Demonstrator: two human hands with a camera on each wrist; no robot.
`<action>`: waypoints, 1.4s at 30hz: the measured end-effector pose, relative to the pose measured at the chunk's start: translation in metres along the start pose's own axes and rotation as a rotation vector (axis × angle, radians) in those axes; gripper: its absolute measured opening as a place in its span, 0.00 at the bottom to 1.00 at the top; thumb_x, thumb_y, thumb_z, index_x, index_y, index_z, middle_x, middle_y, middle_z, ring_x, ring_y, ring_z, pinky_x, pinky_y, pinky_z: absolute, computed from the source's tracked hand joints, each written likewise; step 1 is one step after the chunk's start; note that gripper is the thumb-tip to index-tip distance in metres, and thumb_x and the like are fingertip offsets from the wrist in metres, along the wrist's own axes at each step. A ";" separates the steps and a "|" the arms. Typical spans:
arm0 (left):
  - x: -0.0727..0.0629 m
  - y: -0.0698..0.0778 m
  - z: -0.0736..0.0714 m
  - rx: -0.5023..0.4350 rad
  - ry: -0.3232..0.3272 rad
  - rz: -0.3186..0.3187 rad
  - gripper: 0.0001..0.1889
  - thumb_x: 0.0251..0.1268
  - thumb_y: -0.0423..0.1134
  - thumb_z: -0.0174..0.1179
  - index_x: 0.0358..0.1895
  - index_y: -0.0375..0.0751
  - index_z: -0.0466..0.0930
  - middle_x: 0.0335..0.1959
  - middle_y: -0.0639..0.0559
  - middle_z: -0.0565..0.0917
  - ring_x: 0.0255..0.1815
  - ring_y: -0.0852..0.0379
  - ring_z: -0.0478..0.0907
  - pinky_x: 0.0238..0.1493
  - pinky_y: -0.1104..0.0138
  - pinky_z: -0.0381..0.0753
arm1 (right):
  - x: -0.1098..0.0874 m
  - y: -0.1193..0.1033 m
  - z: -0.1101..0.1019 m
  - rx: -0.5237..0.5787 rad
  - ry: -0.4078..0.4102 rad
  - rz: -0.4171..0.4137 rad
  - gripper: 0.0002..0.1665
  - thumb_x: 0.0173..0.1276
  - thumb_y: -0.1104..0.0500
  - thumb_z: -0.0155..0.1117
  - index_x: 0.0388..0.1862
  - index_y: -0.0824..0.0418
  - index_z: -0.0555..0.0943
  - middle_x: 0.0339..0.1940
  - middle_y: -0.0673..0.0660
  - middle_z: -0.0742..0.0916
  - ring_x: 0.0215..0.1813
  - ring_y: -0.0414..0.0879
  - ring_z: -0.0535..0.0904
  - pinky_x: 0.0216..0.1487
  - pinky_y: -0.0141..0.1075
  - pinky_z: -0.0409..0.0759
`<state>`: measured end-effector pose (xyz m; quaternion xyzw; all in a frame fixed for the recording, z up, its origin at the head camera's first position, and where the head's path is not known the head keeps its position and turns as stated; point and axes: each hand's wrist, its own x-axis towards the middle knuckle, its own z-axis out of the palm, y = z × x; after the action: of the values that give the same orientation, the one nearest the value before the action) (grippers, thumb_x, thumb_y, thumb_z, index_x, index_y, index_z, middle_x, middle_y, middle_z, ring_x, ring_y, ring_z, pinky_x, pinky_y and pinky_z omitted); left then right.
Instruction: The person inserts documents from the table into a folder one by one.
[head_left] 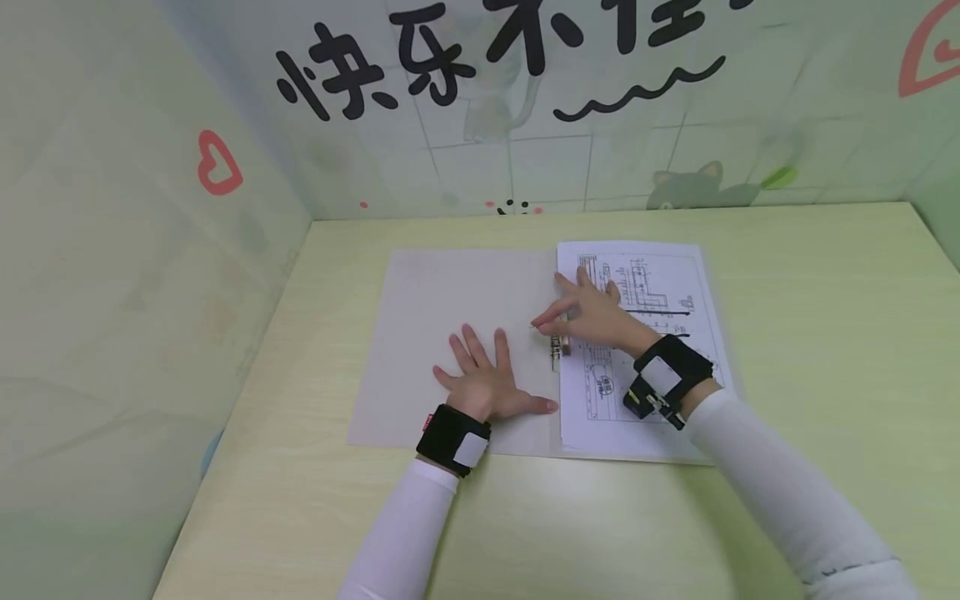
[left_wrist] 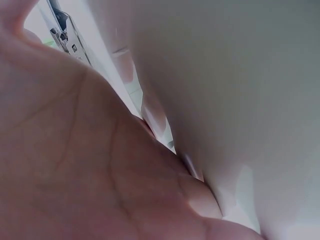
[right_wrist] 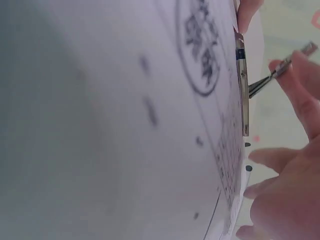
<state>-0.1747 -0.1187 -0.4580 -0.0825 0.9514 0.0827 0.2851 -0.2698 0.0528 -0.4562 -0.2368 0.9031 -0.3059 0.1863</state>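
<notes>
An open file folder [head_left: 427, 292] lies on the table, with a stack of printed drawing sheets [head_left: 600, 437] on its right half. Along the fold sits a metal lever clip [head_left: 556, 353], which also shows at the top of the left wrist view. My left hand [head_left: 483, 390] rests with fingers spread on the bare left cover, its thumb pointing toward the fold. Over the sheets' left edge, my right hand [head_left: 588, 318] pinches the clip's lever [right_wrist: 284, 66] between thumb and forefinger; its other fingers extend. In the right wrist view the lever stands raised from the clip's bar [right_wrist: 244, 97].
The pale wooden table [head_left: 825, 350] extends around the folder. A printed fabric wall [head_left: 465, 175] stands behind the table, and another side wall [head_left: 150, 292] bounds it on the left. Both wrists wear black straps.
</notes>
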 end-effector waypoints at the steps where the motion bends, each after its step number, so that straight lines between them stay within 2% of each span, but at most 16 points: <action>1: 0.000 0.000 0.000 -0.001 -0.001 -0.001 0.69 0.39 0.81 0.61 0.81 0.54 0.32 0.79 0.36 0.23 0.80 0.33 0.22 0.71 0.28 0.41 | -0.001 0.000 -0.001 0.006 -0.023 -0.006 0.16 0.66 0.43 0.65 0.47 0.45 0.89 0.82 0.63 0.55 0.81 0.65 0.26 0.71 0.72 0.23; 5: 0.000 0.000 0.000 -0.005 -0.004 0.001 0.70 0.40 0.81 0.61 0.81 0.53 0.32 0.79 0.35 0.23 0.80 0.33 0.22 0.71 0.28 0.40 | -0.004 0.004 -0.004 0.021 -0.086 -0.013 0.18 0.68 0.42 0.60 0.51 0.44 0.88 0.83 0.62 0.52 0.82 0.64 0.25 0.71 0.71 0.23; 8: 0.000 0.000 -0.001 -0.002 -0.007 0.000 0.69 0.40 0.81 0.61 0.81 0.53 0.32 0.79 0.35 0.23 0.80 0.32 0.22 0.71 0.28 0.40 | -0.005 0.005 -0.004 0.026 -0.089 -0.002 0.24 0.70 0.38 0.56 0.54 0.47 0.86 0.83 0.61 0.50 0.82 0.63 0.26 0.73 0.69 0.24; 11: -0.001 0.000 -0.002 -0.004 -0.009 -0.002 0.69 0.40 0.81 0.61 0.81 0.53 0.32 0.79 0.35 0.22 0.80 0.32 0.22 0.71 0.28 0.40 | -0.006 0.004 -0.003 0.034 -0.063 0.008 0.25 0.67 0.34 0.59 0.50 0.48 0.88 0.83 0.62 0.50 0.82 0.64 0.26 0.73 0.69 0.25; 14: -0.001 0.001 -0.004 -0.004 -0.013 -0.003 0.70 0.40 0.81 0.61 0.81 0.54 0.31 0.79 0.36 0.22 0.80 0.32 0.21 0.71 0.28 0.40 | -0.006 0.001 -0.002 0.042 -0.035 0.005 0.22 0.61 0.34 0.66 0.43 0.46 0.90 0.82 0.65 0.50 0.81 0.67 0.25 0.72 0.70 0.24; 16: -0.002 0.002 -0.005 -0.003 -0.014 -0.003 0.70 0.40 0.81 0.61 0.81 0.54 0.31 0.79 0.36 0.22 0.80 0.32 0.21 0.71 0.27 0.40 | -0.007 -0.002 -0.002 0.033 -0.026 0.005 0.21 0.59 0.35 0.69 0.42 0.46 0.90 0.82 0.67 0.50 0.80 0.68 0.26 0.71 0.71 0.24; 17: -0.002 0.002 -0.006 -0.002 -0.014 -0.004 0.70 0.39 0.81 0.61 0.81 0.54 0.31 0.79 0.36 0.22 0.80 0.32 0.22 0.71 0.28 0.41 | -0.007 -0.002 -0.002 0.021 -0.024 0.006 0.22 0.59 0.35 0.69 0.44 0.46 0.89 0.82 0.68 0.50 0.80 0.69 0.26 0.71 0.72 0.25; 20: -0.002 0.003 -0.007 0.003 -0.018 -0.010 0.70 0.39 0.81 0.61 0.81 0.54 0.31 0.79 0.36 0.22 0.80 0.33 0.22 0.71 0.28 0.41 | -0.007 -0.004 -0.002 -0.035 -0.016 0.033 0.37 0.57 0.33 0.70 0.61 0.50 0.82 0.81 0.71 0.47 0.80 0.70 0.28 0.71 0.74 0.30; 23: -0.003 0.004 -0.008 0.004 -0.028 -0.017 0.70 0.39 0.82 0.60 0.81 0.55 0.30 0.79 0.36 0.22 0.80 0.33 0.21 0.71 0.28 0.41 | -0.007 -0.005 -0.004 -0.104 0.000 0.091 0.59 0.52 0.29 0.70 0.76 0.57 0.64 0.81 0.73 0.42 0.80 0.71 0.30 0.70 0.75 0.35; 26: -0.003 0.005 -0.010 0.001 -0.039 -0.024 0.70 0.39 0.82 0.60 0.81 0.55 0.30 0.79 0.36 0.21 0.80 0.33 0.21 0.71 0.28 0.40 | -0.008 -0.007 -0.007 -0.148 0.008 0.165 0.75 0.46 0.24 0.71 0.79 0.66 0.51 0.79 0.75 0.39 0.80 0.72 0.30 0.70 0.76 0.37; 28: -0.003 0.005 -0.010 -0.002 -0.043 -0.028 0.70 0.39 0.82 0.60 0.81 0.55 0.30 0.79 0.36 0.21 0.80 0.33 0.21 0.71 0.28 0.40 | -0.010 -0.008 -0.009 -0.164 -0.005 0.211 0.81 0.43 0.21 0.70 0.79 0.69 0.47 0.79 0.76 0.38 0.80 0.72 0.31 0.71 0.75 0.38; 33: -0.002 0.004 -0.009 0.001 -0.044 -0.026 0.70 0.40 0.82 0.60 0.81 0.55 0.30 0.79 0.36 0.21 0.80 0.33 0.21 0.71 0.28 0.40 | -0.013 -0.006 -0.012 -0.175 -0.059 0.267 0.86 0.40 0.18 0.68 0.79 0.73 0.44 0.79 0.77 0.39 0.80 0.72 0.33 0.73 0.72 0.41; 38: -0.002 0.003 -0.009 0.001 -0.044 -0.025 0.70 0.40 0.82 0.61 0.81 0.55 0.30 0.79 0.36 0.21 0.80 0.33 0.21 0.71 0.28 0.40 | -0.015 0.000 -0.011 -0.186 -0.097 0.241 0.86 0.42 0.18 0.67 0.79 0.73 0.41 0.78 0.77 0.39 0.80 0.73 0.33 0.74 0.71 0.41; 42: -0.002 0.003 -0.009 0.003 -0.037 -0.023 0.70 0.39 0.82 0.61 0.81 0.55 0.30 0.79 0.36 0.21 0.80 0.33 0.21 0.71 0.28 0.41 | -0.015 0.003 -0.009 -0.203 -0.091 0.220 0.85 0.43 0.19 0.68 0.79 0.73 0.42 0.79 0.77 0.41 0.80 0.73 0.34 0.73 0.71 0.43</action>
<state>-0.1783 -0.1178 -0.4495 -0.0918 0.9450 0.0797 0.3036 -0.2625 0.0677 -0.4489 -0.1679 0.9405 -0.1797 0.2346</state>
